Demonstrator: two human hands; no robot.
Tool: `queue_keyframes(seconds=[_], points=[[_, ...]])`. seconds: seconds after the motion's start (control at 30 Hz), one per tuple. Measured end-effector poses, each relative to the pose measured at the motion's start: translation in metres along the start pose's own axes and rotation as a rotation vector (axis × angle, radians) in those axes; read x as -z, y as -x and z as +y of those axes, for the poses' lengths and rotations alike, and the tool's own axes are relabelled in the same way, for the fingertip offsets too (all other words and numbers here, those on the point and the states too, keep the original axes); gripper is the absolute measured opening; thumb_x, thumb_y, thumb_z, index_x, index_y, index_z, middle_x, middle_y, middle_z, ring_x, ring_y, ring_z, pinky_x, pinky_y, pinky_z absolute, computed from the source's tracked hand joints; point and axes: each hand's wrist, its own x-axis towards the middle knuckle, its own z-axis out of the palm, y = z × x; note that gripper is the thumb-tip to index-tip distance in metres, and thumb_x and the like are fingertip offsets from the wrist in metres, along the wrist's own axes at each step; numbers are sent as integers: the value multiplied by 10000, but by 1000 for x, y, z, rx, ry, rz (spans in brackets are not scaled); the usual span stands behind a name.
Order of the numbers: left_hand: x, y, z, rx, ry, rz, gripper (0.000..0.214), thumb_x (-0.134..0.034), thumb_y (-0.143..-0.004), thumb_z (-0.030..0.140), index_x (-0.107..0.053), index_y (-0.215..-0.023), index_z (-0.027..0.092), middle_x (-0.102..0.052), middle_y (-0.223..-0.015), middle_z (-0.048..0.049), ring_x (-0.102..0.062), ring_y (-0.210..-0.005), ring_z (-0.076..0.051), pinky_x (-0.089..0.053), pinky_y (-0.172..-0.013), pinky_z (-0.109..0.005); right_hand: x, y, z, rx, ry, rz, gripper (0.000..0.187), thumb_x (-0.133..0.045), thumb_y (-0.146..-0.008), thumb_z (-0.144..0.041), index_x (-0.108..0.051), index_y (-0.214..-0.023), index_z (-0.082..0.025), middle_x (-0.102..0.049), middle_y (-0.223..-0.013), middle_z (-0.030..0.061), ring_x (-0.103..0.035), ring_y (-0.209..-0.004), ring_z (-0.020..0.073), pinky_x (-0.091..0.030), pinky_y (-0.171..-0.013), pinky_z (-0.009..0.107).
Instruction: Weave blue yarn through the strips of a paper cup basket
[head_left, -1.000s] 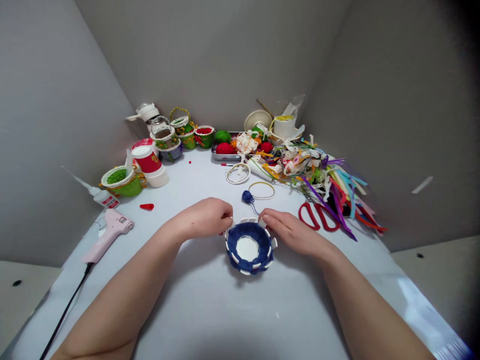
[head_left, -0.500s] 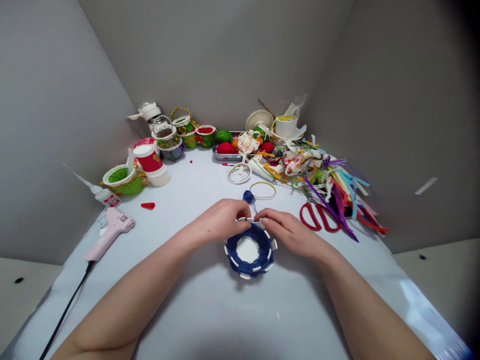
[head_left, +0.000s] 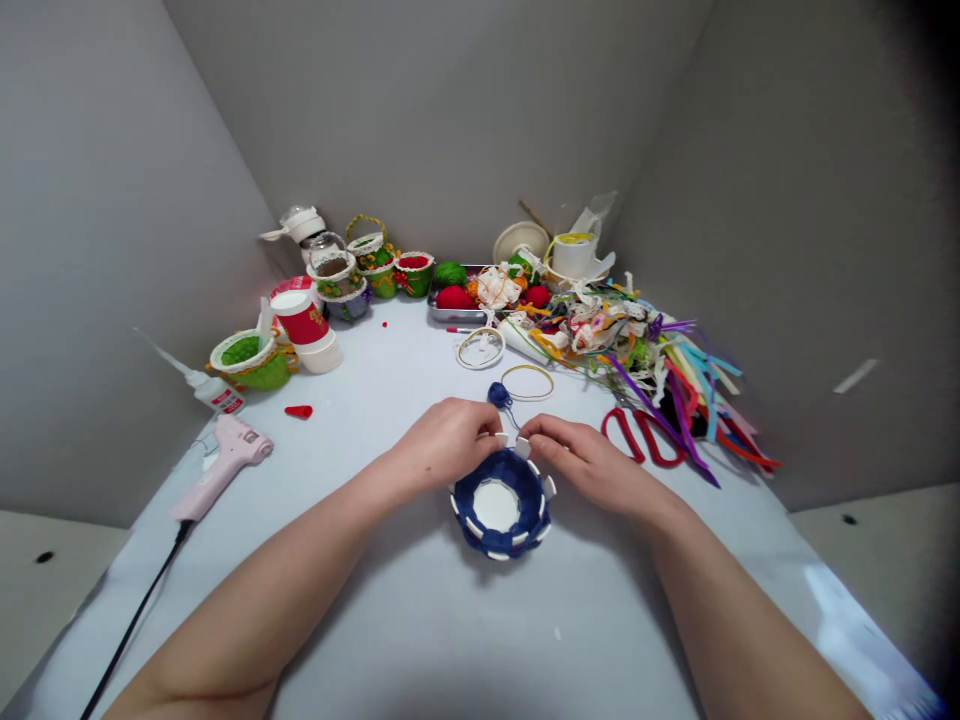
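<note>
A small round basket (head_left: 474, 497) sits on the white table, woven from navy blue strip through white spokes around a white base. My left hand (head_left: 448, 443) and my right hand (head_left: 577, 460) meet at its far rim, their fingertips pinching the white spoke ends there. Just beyond my fingers lies a navy yarn ball (head_left: 497, 395), with a thin blue strand running from it toward the rim. The spot where that strand reaches the basket is hidden behind my fingers.
Beyond the hands lie two thin rings (head_left: 480, 348), a heap of ribbons and lace (head_left: 600, 335), and red-handled scissors (head_left: 641, 437). To the left are a pink glue gun (head_left: 221, 470) with a black cord, a glue bottle (head_left: 214, 395), and small finished baskets (head_left: 255, 362).
My left hand has slid from the basket's left side to its far rim, closer to my right hand. The basket has turned slightly.
</note>
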Motion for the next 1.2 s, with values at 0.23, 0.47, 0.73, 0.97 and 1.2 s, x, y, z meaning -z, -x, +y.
queue_keyframes(seconds=[0.23, 0.47, 0.73, 0.97, 1.2], points=[[4, 2, 0, 66, -143, 45, 235, -466, -822, 334, -640, -794, 179, -668, -770, -58, -567, -693, -170, -366, -598, -263, 2, 2, -2, -26, 107, 42, 324, -448, -888, -461, -602, -892, -176, -621, -785, 26, -523, -702, 153, -393, -611, 255], [2, 7, 4, 54, -131, -25, 159, -476, -771, 247, -604, -844, 188, -655, -794, -52, -586, -744, -194, -400, -624, -273, -5, 5, -11, -90, 182, 113, 168, -530, -829, -346, -587, -798, -190, -623, -740, 13, -528, -673, 149, -380, -592, 254], [-11, 2, 7, -30, 55, -35, 151, -526, -782, 280, -635, -852, 201, -681, -854, -17, -599, -791, -168, -420, -665, -257, -10, 8, -15, -56, 175, 114, 182, -492, -865, -315, -588, -769, -193, -622, -726, 8, -537, -665, 139, -369, -566, 240], [-18, -2, 8, 12, 18, 10, 178, -508, -800, 271, -668, -774, 195, -687, -766, -23, -589, -704, -159, -390, -612, -252, 5, 9, -10, -53, 217, 61, 283, -463, -896, -419, -632, -855, -196, -651, -795, 31, -554, -706, 157, -397, -605, 260], [-19, -2, 8, 18, -7, 40, 171, -511, -786, 270, -662, -748, 200, -688, -748, -15, -592, -693, -155, -390, -612, -252, 10, 10, -2, 24, 305, 202, 141, -511, -883, -287, -612, -837, -199, -621, -820, 39, -547, -772, 172, -408, -678, 289]])
